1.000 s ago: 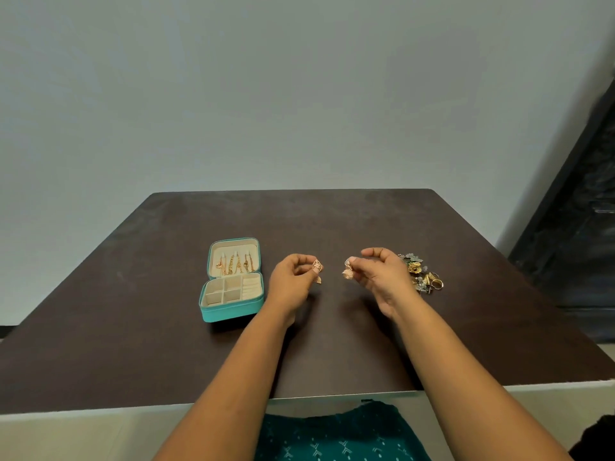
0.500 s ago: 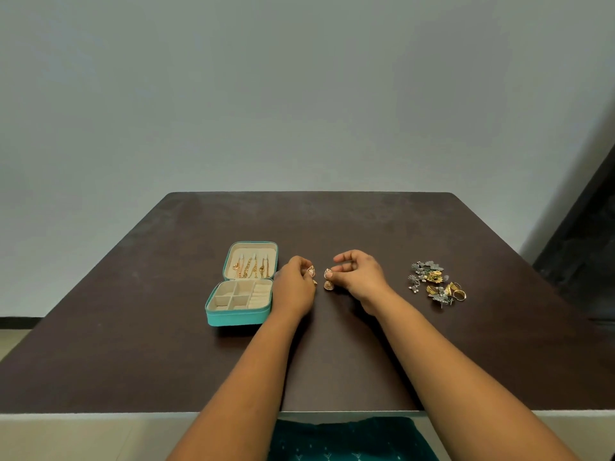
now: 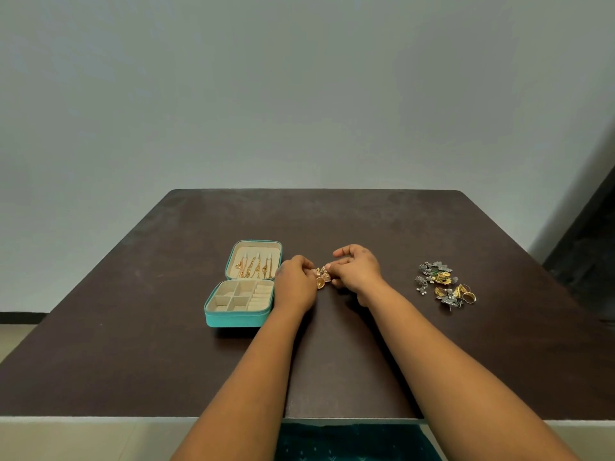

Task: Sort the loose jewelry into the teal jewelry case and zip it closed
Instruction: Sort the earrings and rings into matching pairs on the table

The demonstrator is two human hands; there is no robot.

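Brown table (image 3: 332,361), both hands pinching gold earrings (image 3: 322,277).
Left hand (image 3: 296,284) and right hand (image 3: 357,271) meet beside the open teal case (image 3: 238,319); earrings look tiny, light, slippery, so pinch gently.

no readable text, labels or numbers anywhere

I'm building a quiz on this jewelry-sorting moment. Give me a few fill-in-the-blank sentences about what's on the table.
1. The teal jewelry case lies ____ on the table.
2. The left hand and right hand meet over small ____ earrings.
3. The loose jewelry pile lies to the ____ of both hands.
4. Chains hang in the case's ____.

Missing words: open; gold; right; lid
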